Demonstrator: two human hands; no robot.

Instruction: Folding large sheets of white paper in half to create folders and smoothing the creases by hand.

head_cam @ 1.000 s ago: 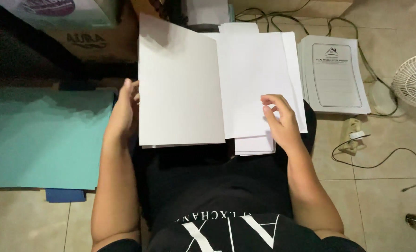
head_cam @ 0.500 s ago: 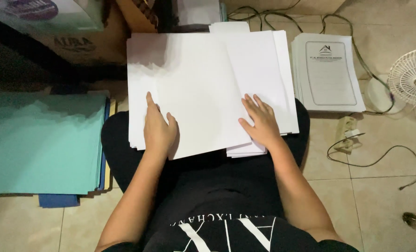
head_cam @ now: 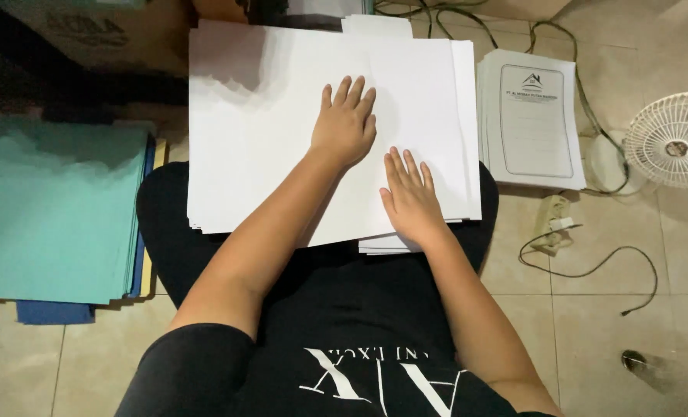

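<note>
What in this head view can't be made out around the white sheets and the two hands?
- Sheets under the top white sheet: covered by it; only their edges show.
- Palms of left hand and right hand: face down on the paper.
- Cardboard box: cut off by the top edge.
- Teal paper stack: cut off at the left edge.
- Fan: cut off at the right edge.

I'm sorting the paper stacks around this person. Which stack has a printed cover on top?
The white stack on the floor beside the fan. The stack on the lap is blank white, and the other floor stack is teal.
</note>
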